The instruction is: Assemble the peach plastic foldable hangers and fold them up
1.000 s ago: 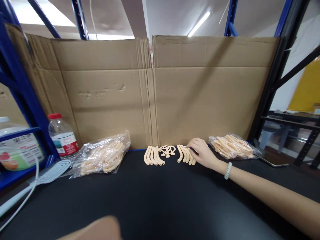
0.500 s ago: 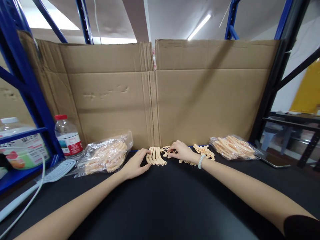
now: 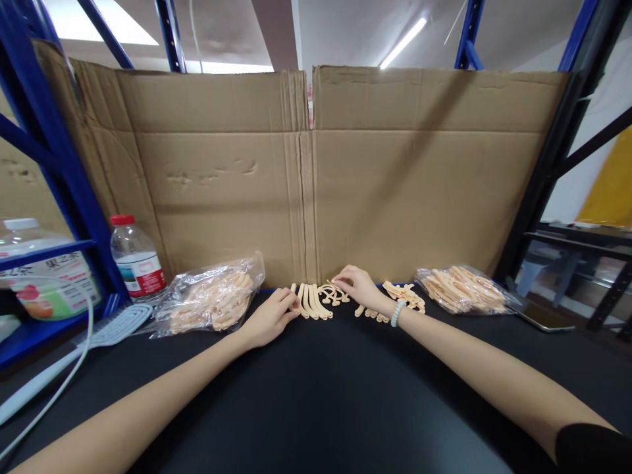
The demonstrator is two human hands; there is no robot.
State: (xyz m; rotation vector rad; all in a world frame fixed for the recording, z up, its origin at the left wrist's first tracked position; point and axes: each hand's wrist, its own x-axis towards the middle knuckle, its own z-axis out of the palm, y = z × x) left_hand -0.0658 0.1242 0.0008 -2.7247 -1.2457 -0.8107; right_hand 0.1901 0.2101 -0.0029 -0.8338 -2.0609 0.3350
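My left hand (image 3: 273,317) is closed, its fingertips at the left end of a row of curved cream strips (image 3: 311,301) lying side by side on the black table. The fingers seem to pinch the leftmost strip, partly covering it. My right hand (image 3: 364,288), with a pale beaded bracelet (image 3: 397,312) at the wrist, pinches the upper end of a thin curved cream piece with knobbed ends. Similar small curved pieces (image 3: 330,292) lie just below its fingertips. Under the right wrist, more cream strips (image 3: 372,315) are partly hidden.
A pile of cream pieces (image 3: 405,295) lies beyond my right wrist. Clear bags of cream pieces stand left (image 3: 212,303) and right (image 3: 461,289). A phone (image 3: 546,318), a hairbrush (image 3: 118,325) and a red-capped bottle (image 3: 138,260) flank the area. A cardboard wall (image 3: 227,197) closes the back.
My left fingers have drawn together at the strip row. My right hand has lifted slightly and shifted right, uncovering more small curved pieces. The view has tilted a little.
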